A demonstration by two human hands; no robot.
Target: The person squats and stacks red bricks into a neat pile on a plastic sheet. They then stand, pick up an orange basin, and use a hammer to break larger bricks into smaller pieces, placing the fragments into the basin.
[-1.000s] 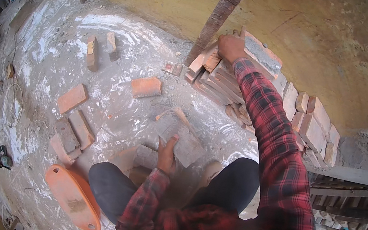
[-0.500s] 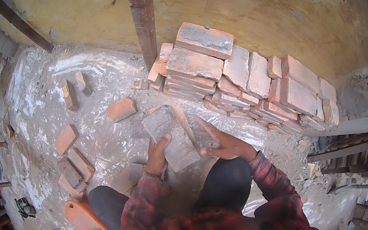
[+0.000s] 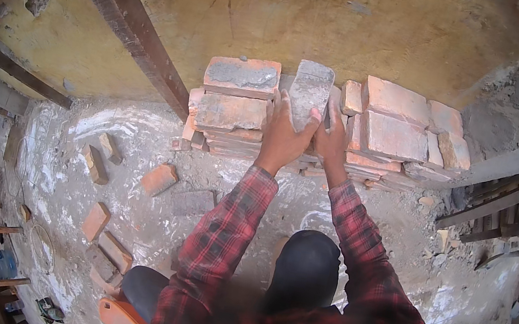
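A grey, mortar-caked brick lies at the middle of the stack's top, its long side pointing toward the wall. My left hand grips its left side, thumb laid over the near end. On the other side my right hand holds it with the fingers along the edge. The brick stack stands against the wall, and a mortar-topped brick sits to the left of my hands. A small brick piece stands just right of the held brick. What lies beneath the held brick is mostly hidden.
Loose bricks lie about the dusty floor to my left, several near my left knee. An orange plastic thing is beside that knee. A wooden post leans along the yellow wall. Stacked dark slats stand at right.
Both hands have gone from above the floor before me up and forward to the stack, carrying the grey brick. My right hand, open beside it before, now grips it.
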